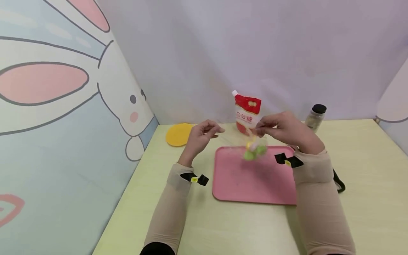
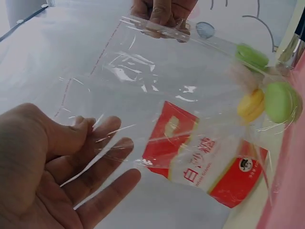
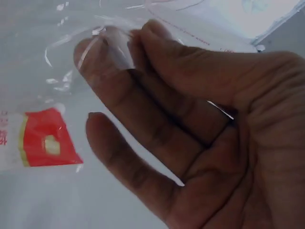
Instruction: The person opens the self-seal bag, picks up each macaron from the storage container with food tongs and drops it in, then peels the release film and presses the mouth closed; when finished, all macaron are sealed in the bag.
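A clear plastic bag stretches between my two hands above the pink tray. My left hand pinches one side of its top edge between thumb and index finger, the other fingers spread. On the opposite side, my right hand pinches the film with thumb and fingertips. Low in the bag, toward its bottom corner, lie a green macaron, a second green one, a yellow one and a blurred pale pink piece.
Behind the tray stands a red and white spouted pouch of white sugar. A yellow round mat lies at the back left. A jar with a black lid stands at the back right, beyond my right wrist. A rabbit-painted wall borders the table's left side.
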Demonstrator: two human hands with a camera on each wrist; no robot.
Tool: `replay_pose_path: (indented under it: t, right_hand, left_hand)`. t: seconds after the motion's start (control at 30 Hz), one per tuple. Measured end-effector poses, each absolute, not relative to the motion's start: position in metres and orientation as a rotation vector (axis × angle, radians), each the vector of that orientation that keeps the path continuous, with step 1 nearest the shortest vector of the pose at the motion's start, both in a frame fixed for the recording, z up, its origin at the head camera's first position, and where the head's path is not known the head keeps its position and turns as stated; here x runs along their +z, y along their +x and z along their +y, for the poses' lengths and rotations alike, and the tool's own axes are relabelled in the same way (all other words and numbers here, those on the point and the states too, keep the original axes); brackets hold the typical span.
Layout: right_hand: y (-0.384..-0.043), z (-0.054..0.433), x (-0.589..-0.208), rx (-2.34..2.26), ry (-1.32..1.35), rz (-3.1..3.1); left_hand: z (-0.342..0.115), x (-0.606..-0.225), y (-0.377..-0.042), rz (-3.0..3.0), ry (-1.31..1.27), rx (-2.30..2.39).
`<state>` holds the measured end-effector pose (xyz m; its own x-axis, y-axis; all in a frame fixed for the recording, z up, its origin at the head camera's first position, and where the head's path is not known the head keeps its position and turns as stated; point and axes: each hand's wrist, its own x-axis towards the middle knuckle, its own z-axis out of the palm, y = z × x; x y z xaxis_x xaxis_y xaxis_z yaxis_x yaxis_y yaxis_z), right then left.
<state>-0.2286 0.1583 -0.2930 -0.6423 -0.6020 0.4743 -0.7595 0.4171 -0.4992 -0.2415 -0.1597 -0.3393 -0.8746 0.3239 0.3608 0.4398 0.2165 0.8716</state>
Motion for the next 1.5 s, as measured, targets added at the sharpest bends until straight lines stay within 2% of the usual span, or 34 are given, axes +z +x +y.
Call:
replay_pose_path:
  t: [0.2,0.4,0.7,0.83,1.03,1.5]
  right_hand:
    - [-0.24,0.164,-0.307,1.025,1.047,-2.695]
    - [-0.242,0.167,-0.309,1.041,0.999,-2.608]
    - [-0.244,0.168,-0.307,0.978,1.009,-2.694]
    - [-0.247,0.166,-0.31,1.034,1.008,-2.811]
    - [-0.248,0.165,-0.314,1.143,1.033,-2.784]
    - [-0.251,0.163,-0.316,1.133,1.005,-2.786]
  left_hand:
    - [-0.158,-0.359,-0.254,-2.506,-0.657,-1.519]
    - [-0.159,-0.341,-0.242,-2.277,-0.676,-1.562]
    - [-0.165,-0.334,-0.239,-2.348,-0.764,-1.522]
    - [-0.166,-0.341,-0.244,-2.526,-0.715,-1.637]
    - [-0.164,-0.346,-0.246,-2.372,-0.716,-1.913]
    - [-0.155,-0.363,-0.252,-2.351,-0.798,-1.955]
